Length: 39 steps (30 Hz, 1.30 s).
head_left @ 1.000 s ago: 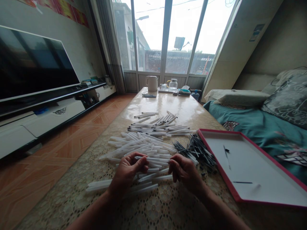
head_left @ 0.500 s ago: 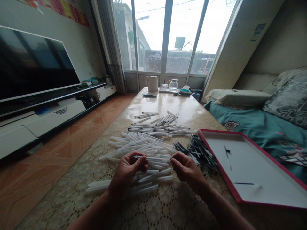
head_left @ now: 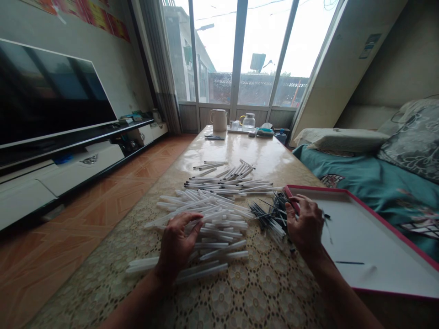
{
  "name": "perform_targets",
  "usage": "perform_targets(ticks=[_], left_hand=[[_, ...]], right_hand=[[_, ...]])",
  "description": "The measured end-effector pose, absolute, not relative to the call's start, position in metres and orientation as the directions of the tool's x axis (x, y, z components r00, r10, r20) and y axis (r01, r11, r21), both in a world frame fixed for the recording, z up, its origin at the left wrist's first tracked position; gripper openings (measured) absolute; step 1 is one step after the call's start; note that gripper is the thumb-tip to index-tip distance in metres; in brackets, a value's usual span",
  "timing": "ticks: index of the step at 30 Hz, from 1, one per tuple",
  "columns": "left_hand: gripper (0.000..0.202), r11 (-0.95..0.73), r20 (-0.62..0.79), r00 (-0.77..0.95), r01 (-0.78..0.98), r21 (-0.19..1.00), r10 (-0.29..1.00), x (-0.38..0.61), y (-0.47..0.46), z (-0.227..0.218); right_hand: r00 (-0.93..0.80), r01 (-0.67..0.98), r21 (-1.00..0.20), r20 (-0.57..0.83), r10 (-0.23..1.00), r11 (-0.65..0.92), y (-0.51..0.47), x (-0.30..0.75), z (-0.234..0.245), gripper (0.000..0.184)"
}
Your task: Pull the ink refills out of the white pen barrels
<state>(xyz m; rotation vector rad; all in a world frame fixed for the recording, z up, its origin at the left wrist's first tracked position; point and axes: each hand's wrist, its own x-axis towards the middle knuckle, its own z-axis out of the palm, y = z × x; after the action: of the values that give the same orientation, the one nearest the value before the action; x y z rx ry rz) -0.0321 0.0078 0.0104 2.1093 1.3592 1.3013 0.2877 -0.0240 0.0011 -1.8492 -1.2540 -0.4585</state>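
Over the near heap of white plastic tubes [head_left: 224,245], my left hand [head_left: 179,242] has thumb and index finger closed in a pinch. A slim white tube appears to lie at the fingertips, its far end blending into the heap. My right hand [head_left: 306,224] is above the left rim of the shallow box, beside the pile of thin black sticks [head_left: 269,214], which look like pen refills. Its thumb and fingers are apart, and I see nothing held between them. Beyond the heap lie white tubes with dark tips [head_left: 216,184], some fanned out.
The shallow red-rimmed box [head_left: 380,246] at right holds a dark stick [head_left: 350,262] and a few small pieces. A patterned cover lies on the table [head_left: 219,301]. At its far end stand a beige kettle [head_left: 218,121], a glass pot [head_left: 248,121] and a tissue pack [head_left: 265,131].
My right hand has moved right, from the end of the white tube to the black sticks and box rim, and its fingers have opened. My left hand has barely shifted.
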Motion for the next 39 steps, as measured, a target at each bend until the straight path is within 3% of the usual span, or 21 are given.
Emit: perform_targets(ticks=[3,7,9,12,16,21,28,34,39], left_hand=[[0.013,-0.54,0.578,0.188,0.653,0.531,0.794,-0.033,0.008,0.011],[0.015,-0.539,0.599,0.204,0.709,0.455,0.774,-0.032,0.006,0.014],[0.014,-0.551,0.604,0.22,0.707,0.443,0.766,-0.031,0.004,0.014],[0.013,-0.574,0.614,0.23,0.685,0.449,0.755,-0.03,0.002,0.014],[0.011,-0.585,0.633,0.217,0.67,0.457,0.743,-0.029,0.002,0.013],[0.011,-0.589,0.654,0.198,0.669,0.454,0.73,-0.03,0.002,0.014],[0.011,-0.576,0.642,0.195,0.676,0.459,0.741,-0.032,0.0,0.016],[0.011,-0.57,0.628,0.196,0.672,0.473,0.753,-0.031,0.001,0.017],[0.01,-0.602,0.644,0.201,0.628,0.493,0.738,-0.031,0.001,0.016]], right_hand=[[0.364,0.915,-0.396,0.738,0.568,-0.072,-0.022,0.285,-0.003,0.024],[0.303,0.882,-0.453,0.76,0.575,0.133,-0.027,0.266,0.007,0.021],[0.307,0.802,-0.559,0.689,0.657,0.211,-0.031,0.251,0.016,0.02],[0.207,0.706,-0.682,0.456,0.865,0.191,-0.03,0.23,0.028,0.018],[-0.005,0.87,-0.481,0.22,0.976,0.113,-0.003,0.221,0.034,0.016],[-0.002,0.944,-0.322,0.215,0.977,0.073,0.051,0.224,0.035,0.018],[-0.132,0.968,-0.192,0.162,0.978,0.163,0.089,0.2,0.032,0.017],[-0.098,0.974,-0.185,0.177,0.979,0.131,0.088,0.192,0.026,0.023],[-0.058,0.94,-0.313,0.248,0.967,0.136,0.076,0.202,0.04,0.016]])
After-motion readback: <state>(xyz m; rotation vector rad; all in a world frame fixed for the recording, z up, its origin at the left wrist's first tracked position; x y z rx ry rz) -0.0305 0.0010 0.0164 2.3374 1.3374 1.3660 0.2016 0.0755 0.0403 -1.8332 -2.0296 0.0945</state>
